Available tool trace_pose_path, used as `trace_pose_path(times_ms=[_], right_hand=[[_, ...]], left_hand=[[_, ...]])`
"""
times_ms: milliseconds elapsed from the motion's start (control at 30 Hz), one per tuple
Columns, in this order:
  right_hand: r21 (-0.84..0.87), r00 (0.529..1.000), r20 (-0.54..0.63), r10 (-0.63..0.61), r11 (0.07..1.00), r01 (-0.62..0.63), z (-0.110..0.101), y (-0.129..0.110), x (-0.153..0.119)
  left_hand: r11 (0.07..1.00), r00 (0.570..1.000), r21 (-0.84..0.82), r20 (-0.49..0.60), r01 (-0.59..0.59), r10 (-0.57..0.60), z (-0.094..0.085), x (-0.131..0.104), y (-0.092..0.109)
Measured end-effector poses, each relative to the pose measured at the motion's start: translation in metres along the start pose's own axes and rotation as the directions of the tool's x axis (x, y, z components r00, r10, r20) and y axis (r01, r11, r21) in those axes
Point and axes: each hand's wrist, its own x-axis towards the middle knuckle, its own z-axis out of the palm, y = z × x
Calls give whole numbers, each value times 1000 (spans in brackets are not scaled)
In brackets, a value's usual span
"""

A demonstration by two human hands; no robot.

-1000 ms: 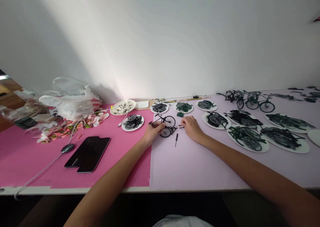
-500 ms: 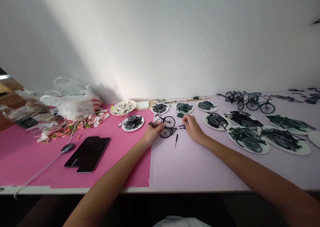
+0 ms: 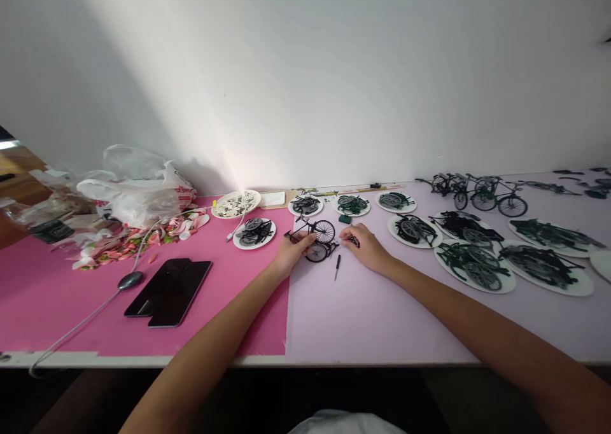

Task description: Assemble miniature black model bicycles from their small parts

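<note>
Bicycle (image 3: 326, 231), miniature, black and thin-spoked, is held near the centre of the frame, over the pale lilac half of the tabletop (image 3: 372, 319). Its frame and handlebar are seen, with two wheels close together, one above the other in the view; whether both are fixed in place cannot be told. It is gripped by the left hand (image 3: 289, 254), with the thumb and fingers closed on it. Just to the right, small loose black parts (image 3: 354, 240) are partly covered by the right hand (image 3: 365, 249); its fingers are curled with the tips drawn close, and whether a piece is pinched between them cannot be told. Below, a thin black-handled screwdriver (image 3: 338, 265) is left untouched.

As far as can be judged, assembly is partly done: a frame and wheels are brought together in the hand, while the small parts are not visibly fitted. At the right of the frame, near the white wall (image 3: 334, 90), dark bicycles (image 3: 513, 206) are stood upright and appear largely complete. Much seems left unassembled, since dark frames and wheels are heaped on white plates (image 3: 267, 242) across the middle and right. At the lower left, two black flat devices (image 3: 179, 294) are laid overlapping.
</note>
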Motion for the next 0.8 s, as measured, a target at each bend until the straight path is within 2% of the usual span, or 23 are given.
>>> trace_pose_path(times_ms=[100,333,533,800], right_hand=[[-17,1000,-5,-21,1000,21,-1,1,1],[-55,988,-4,-157,986,157,-4,-2,2],[-106,985,-36,-171,980,166,-4,-2,3],[-91,986,-75,-151,985,144,-1,0,2]], left_hand=[[1000,1000,2,9,-3,3,0,0,1],[999,1000,-30,1,15,-15,0,0,0],[1000,1000,-11,11,10,-10,0,-1,2],[1000,1000,3,12,10,-10,-1,-1,2]])
